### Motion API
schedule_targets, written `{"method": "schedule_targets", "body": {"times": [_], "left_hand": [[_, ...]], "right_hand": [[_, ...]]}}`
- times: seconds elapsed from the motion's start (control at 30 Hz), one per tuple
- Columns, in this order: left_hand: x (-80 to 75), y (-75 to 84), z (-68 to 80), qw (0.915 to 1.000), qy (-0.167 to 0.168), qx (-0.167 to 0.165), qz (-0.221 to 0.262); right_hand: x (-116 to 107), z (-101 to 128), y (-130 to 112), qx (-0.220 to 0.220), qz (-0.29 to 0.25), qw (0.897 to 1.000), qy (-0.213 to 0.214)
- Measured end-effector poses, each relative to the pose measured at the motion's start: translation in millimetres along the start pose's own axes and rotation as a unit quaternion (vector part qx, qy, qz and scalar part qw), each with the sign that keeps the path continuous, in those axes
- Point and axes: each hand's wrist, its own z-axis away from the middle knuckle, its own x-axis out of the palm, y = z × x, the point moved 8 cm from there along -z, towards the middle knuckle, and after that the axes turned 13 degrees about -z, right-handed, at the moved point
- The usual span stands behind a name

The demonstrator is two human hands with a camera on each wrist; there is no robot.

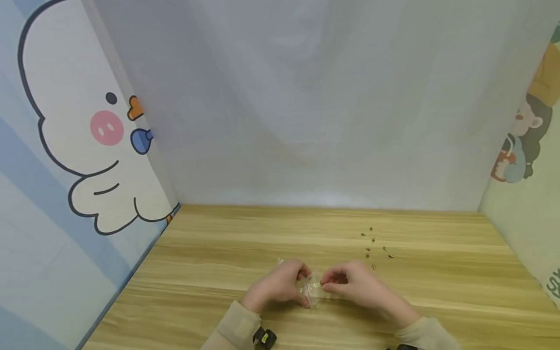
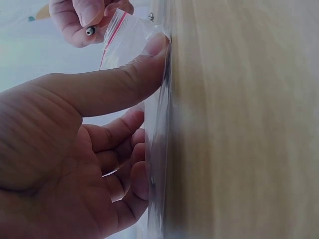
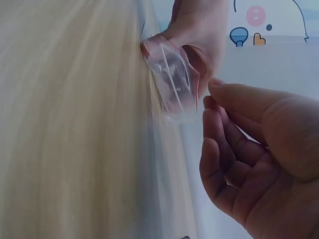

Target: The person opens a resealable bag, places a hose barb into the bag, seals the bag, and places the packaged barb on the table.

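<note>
A small clear zip bag (image 1: pixel 312 287) with a red seal strip lies on the wooden table (image 1: pixel 218 253), held between both hands. My left hand (image 1: pixel 277 289) pinches it, its thumb (image 2: pixel 119 82) pressing the bag (image 2: pixel 127 45) against the tabletop and its fingers curled behind. My right hand (image 1: pixel 352 284) is at the bag's mouth and pinches a tiny dark screw (image 2: pixel 90 31) in its fingertips. In the right wrist view the right hand (image 3: pixel 259 149) is curled just beside the bag (image 3: pixel 172 84), which the left hand (image 3: pixel 199 30) holds up.
Several tiny screws (image 1: pixel 373 248) lie scattered on the table beyond the right hand. Cartoon-printed panels wall in the left side (image 1: pixel 78 146) and the right side (image 1: pixel 529 146), and a plain white sheet (image 1: pixel 306 121) closes the back.
</note>
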Motion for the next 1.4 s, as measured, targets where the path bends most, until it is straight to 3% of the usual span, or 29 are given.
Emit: {"method": "schedule_targets", "body": {"times": [1.4], "left_hand": [[-1.3, 1.3, -1.9, 0.9999, -0.002, 0.001, -0.013]], "right_hand": [[8.2, -9.3, 0.4, 0.002, 0.016, 1.0, 0.022]]}}
